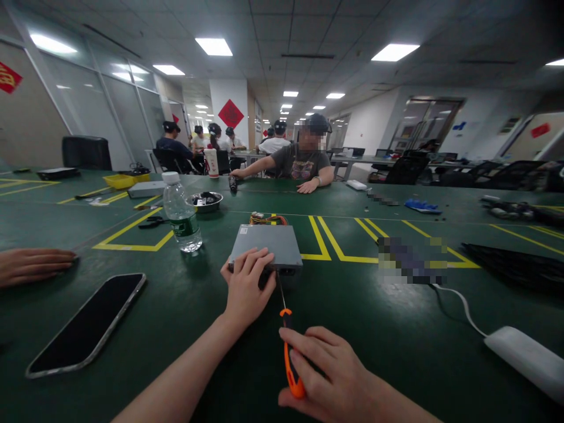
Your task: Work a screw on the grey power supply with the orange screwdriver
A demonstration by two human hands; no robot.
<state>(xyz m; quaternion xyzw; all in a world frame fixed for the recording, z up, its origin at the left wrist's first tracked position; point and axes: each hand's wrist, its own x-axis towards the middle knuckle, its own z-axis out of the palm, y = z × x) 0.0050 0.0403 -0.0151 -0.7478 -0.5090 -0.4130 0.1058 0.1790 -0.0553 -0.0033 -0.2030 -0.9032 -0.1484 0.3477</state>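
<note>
A grey metal computer power supply (268,239) lies on the green table in front of me, its bundle of coloured cables (267,219) at the far side. My left hand (249,279) grips its near left part, fingers over the top and thumb at the near face. In my right hand (326,370) is a screwdriver (288,358) with an orange and black handle. Its thin shaft points away from me, and the tip meets the near face of the power supply beside my left thumb. Whether it sits in a screw is too small to tell.
A water bottle (180,214) stands left of the power supply, near a metal bowl (207,201). A phone (90,323) lies at the left, by another person's hand (37,267). At right are a white power bank-like block (524,358) and cable. A person (304,155) sits opposite.
</note>
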